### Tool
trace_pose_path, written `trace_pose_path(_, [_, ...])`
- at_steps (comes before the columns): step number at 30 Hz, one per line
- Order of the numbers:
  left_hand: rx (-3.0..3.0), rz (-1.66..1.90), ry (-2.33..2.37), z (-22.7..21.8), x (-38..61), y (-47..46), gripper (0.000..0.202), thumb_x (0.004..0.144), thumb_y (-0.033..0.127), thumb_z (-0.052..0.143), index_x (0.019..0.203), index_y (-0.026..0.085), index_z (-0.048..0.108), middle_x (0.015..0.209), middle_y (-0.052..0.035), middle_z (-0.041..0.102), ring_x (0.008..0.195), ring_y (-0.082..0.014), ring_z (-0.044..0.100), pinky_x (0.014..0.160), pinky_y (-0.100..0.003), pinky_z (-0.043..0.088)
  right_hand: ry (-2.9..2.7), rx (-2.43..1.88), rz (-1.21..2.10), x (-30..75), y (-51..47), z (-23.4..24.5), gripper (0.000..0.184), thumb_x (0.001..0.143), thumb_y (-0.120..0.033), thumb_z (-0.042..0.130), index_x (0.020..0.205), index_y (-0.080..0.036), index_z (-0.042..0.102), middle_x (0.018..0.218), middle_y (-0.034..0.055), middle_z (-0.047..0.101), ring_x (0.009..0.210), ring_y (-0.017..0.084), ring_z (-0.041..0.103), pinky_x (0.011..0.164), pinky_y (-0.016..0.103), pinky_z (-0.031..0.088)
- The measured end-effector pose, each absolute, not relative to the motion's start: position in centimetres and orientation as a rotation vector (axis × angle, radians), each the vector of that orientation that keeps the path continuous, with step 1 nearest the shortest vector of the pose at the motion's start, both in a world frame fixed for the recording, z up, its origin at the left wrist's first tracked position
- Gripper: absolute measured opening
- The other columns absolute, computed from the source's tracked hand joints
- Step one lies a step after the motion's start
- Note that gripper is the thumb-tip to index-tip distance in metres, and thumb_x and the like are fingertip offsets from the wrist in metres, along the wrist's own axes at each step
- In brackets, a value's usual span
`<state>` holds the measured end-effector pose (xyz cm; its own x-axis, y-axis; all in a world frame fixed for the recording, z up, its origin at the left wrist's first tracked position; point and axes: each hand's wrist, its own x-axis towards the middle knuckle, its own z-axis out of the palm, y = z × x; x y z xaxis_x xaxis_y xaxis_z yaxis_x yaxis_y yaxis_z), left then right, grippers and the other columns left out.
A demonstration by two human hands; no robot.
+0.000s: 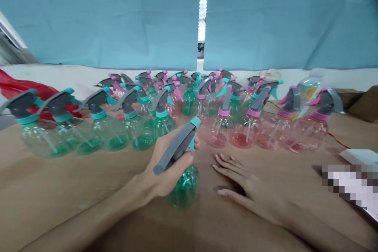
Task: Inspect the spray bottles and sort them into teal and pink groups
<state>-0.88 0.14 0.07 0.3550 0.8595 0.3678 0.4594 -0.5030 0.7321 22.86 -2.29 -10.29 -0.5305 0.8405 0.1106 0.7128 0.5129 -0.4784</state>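
My left hand is wrapped round the neck of a green spray bottle, just under its grey trigger head with a teal nozzle. The bottle's round clear body shows below the fingers, close to the table. My right hand lies palm down on the table to the right of that bottle, fingers spread and holding nothing. Ahead on the left stands a row of green spray bottles with teal collars. A row of pink spray bottles with pink collars stands ahead on the right.
More green and pink spray bottles crowd behind the two rows. Red cloth lies at the far left. A large clear plastic bottle, a brown box and a white object are on the right. A blue curtain hangs behind.
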Motion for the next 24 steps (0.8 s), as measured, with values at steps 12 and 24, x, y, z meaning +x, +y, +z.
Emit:
trace_pose_path(12, [2.096, 1.107, 1.280, -0.31, -0.52, 0.16, 0.002, 0.074, 0.023, 0.049, 0.074, 0.025, 0.048, 0.067, 0.0030, 0.049, 0.063, -0.0167, 0.052, 0.057, -0.030, 0.043, -2.451, -1.333, 0.496, 22.49, -2.40, -9.66, 0.058, 0.089, -0.054, 0.044, 0.137, -0.023, 0.040, 0.147, 0.0032, 0.032, 0.136, 0.024, 0.025, 0.112, 0.048, 0.020])
trace_pose_path(24, [2.096, 1.086, 1.256, 0.01, -0.42, -0.01, 0.008, 0.077, 0.025, 0.047, 0.073, 0.024, 0.041, 0.063, 0.0034, 0.036, 0.059, -0.0154, 0.043, 0.052, -0.028, 0.036, -2.446, -1.313, 0.499, 22.56, -2.35, -9.71, 0.058, 0.088, -0.054, 0.045, 0.137, -0.024, 0.040, 0.147, 0.0033, 0.032, 0.136, 0.024, 0.025, 0.112, 0.049, 0.021])
